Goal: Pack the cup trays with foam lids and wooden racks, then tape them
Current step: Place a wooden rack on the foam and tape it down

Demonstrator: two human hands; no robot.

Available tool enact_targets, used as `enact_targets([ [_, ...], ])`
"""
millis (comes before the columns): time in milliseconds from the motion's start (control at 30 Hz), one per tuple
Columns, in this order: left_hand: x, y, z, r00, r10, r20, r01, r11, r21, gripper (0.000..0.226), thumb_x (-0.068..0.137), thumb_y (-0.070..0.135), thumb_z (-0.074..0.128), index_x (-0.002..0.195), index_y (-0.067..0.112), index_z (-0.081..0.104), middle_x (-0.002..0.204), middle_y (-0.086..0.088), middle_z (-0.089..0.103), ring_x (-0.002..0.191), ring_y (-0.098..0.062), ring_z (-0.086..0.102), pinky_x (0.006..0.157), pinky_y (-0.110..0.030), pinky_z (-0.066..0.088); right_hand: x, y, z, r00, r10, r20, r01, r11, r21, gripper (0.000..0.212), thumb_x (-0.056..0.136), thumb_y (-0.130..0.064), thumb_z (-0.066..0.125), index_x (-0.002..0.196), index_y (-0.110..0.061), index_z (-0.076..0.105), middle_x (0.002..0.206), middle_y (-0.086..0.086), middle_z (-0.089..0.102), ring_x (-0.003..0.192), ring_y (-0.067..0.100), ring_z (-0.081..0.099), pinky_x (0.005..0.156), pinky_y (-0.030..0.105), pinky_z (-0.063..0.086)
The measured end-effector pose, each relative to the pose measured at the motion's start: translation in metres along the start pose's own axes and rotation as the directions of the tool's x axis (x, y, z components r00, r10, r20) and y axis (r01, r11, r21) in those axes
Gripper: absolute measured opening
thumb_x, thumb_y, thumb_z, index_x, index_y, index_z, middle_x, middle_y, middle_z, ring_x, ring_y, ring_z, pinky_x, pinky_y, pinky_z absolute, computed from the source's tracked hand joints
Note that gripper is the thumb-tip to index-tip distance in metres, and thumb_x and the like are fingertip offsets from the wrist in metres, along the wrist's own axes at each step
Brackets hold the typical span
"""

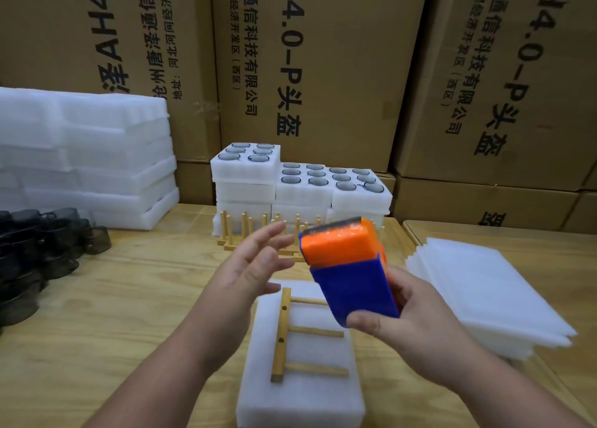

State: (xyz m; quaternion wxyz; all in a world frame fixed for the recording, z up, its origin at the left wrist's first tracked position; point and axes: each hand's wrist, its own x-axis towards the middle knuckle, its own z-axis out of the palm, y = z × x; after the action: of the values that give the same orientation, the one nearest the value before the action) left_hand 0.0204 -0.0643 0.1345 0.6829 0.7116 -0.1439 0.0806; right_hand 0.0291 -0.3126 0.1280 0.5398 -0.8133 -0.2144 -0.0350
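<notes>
Two hands hover above a foam-covered cup tray point(300, 395) on the worktop point(129, 314): the right hand point(407, 317) grips an orange-and-blue tape dispenser point(349, 266), the left hand point(255, 266) is spread with straight fingers just beside it. One wooden rack point(290, 334) lies flat on the tray's foam lid.

A pale plywood table point(129, 298) carries everything — a foam block point(300, 392) topped by a wooden rack point(290, 334) at the near edge, flat foam sheets point(484, 292) at right, dark smoked cups point(38, 243) at left. Behind stand stacked foam trays point(97, 156), upright wooden racks point(252, 230), and foam cup trays point(303, 188) — against cardboard cartons point(323, 72).
</notes>
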Motion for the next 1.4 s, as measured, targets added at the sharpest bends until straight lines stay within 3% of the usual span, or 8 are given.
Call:
enact_targets([
  [100,-0.005,0.015,-0.005,0.996,0.082,-0.036,-0.080,0.995,0.063,0.050,0.082,0.060,0.059,0.129,0.043,0.062,0.128,0.020,0.068,0.115,-0.006,0.067,0.089,-0.030,0.054,-0.005,0.010,-0.001,0.994,-0.105,-0.043,0.098,0.985,-0.138,0.043,0.070,-0.040,0.091,0.109,-0.043,0.072,0.117,-0.016,0.070,0.109,0.008,0.064,0.086,0.030,0.055],
  [200,-0.009,0.031,-0.007,0.989,0.145,0.015,-0.145,0.971,0.188,0.034,0.086,0.039,0.064,0.118,0.043,0.071,0.120,0.022,0.071,0.114,0.000,0.065,0.086,-0.015,0.053,-0.009,0.011,0.000,0.980,-0.197,-0.039,0.188,0.967,-0.174,0.042,0.076,-0.036,0.086,0.113,-0.048,0.071,0.125,-0.026,0.066,0.126,-0.001,0.056,0.108,0.046,0.045],
  [367,-0.012,0.053,-0.005,0.967,0.207,0.150,-0.250,0.886,0.390,0.028,0.085,0.047,0.071,0.113,0.043,0.074,0.114,0.029,0.071,0.113,0.006,0.063,0.092,-0.011,0.046,-0.012,0.010,0.002,0.936,-0.351,-0.028,0.336,0.915,-0.224,0.046,0.084,-0.032,0.081,0.127,-0.039,0.067,0.131,-0.021,0.065,0.128,0.009,0.059,0.108,0.060,0.044],
  [600,-0.017,0.062,-0.002,0.942,0.222,0.251,-0.316,0.839,0.442,0.027,0.080,0.059,0.070,0.103,0.045,0.075,0.100,0.019,0.073,0.106,-0.007,0.066,0.085,-0.011,0.044,-0.012,0.003,0.002,0.906,-0.424,-0.008,0.407,0.876,-0.259,0.044,0.082,-0.029,0.083,0.124,-0.030,0.071,0.139,-0.018,0.061,0.137,0.012,0.052,0.111,0.060,0.041],
  [800,-0.021,0.069,-0.008,0.913,0.179,0.367,-0.340,0.830,0.442,0.024,0.083,0.059,0.070,0.102,0.046,0.075,0.105,0.014,0.069,0.110,-0.013,0.065,0.089,-0.033,0.049,-0.011,0.004,0.002,0.903,-0.430,-0.007,0.410,0.865,-0.290,0.040,0.086,-0.038,0.080,0.123,-0.026,0.072,0.136,-0.015,0.064,0.136,0.014,0.053,0.112,0.058,0.041],
  [1133,-0.021,0.068,-0.009,0.861,0.174,0.477,-0.433,0.743,0.510,0.035,0.073,0.066,0.078,0.106,0.052,0.074,0.109,0.019,0.060,0.114,-0.013,0.057,0.088,-0.027,0.047,-0.008,0.013,0.001,0.915,-0.404,0.000,0.384,0.868,-0.314,0.047,0.089,-0.059,0.068,0.126,-0.030,0.069,0.134,-0.019,0.063,0.134,0.012,0.054,0.113,0.055,0.041],
  [1300,-0.021,0.068,-0.008,0.879,0.196,0.434,-0.405,0.788,0.463,0.019,0.084,0.054,0.070,0.097,0.045,0.080,0.106,0.013,0.064,0.109,-0.014,0.061,0.086,-0.019,0.047,-0.005,0.015,-0.001,0.893,-0.450,0.011,0.424,0.834,-0.353,0.034,0.091,-0.056,0.066,0.115,-0.032,0.072,0.123,-0.017,0.067,0.126,0.015,0.060,0.113,0.056,0.039],
  [1400,-0.021,0.066,-0.003,0.891,0.246,0.381,-0.422,0.759,0.497,0.016,0.087,0.049,0.067,0.089,0.038,0.079,0.102,0.016,0.067,0.105,-0.009,0.064,0.083,-0.013,0.045,-0.003,0.019,-0.002,0.895,-0.442,0.060,0.427,0.809,-0.405,0.027,0.091,-0.045,0.071,0.115,-0.034,0.070,0.121,-0.019,0.066,0.123,0.014,0.060,0.114,0.051,0.039],
])
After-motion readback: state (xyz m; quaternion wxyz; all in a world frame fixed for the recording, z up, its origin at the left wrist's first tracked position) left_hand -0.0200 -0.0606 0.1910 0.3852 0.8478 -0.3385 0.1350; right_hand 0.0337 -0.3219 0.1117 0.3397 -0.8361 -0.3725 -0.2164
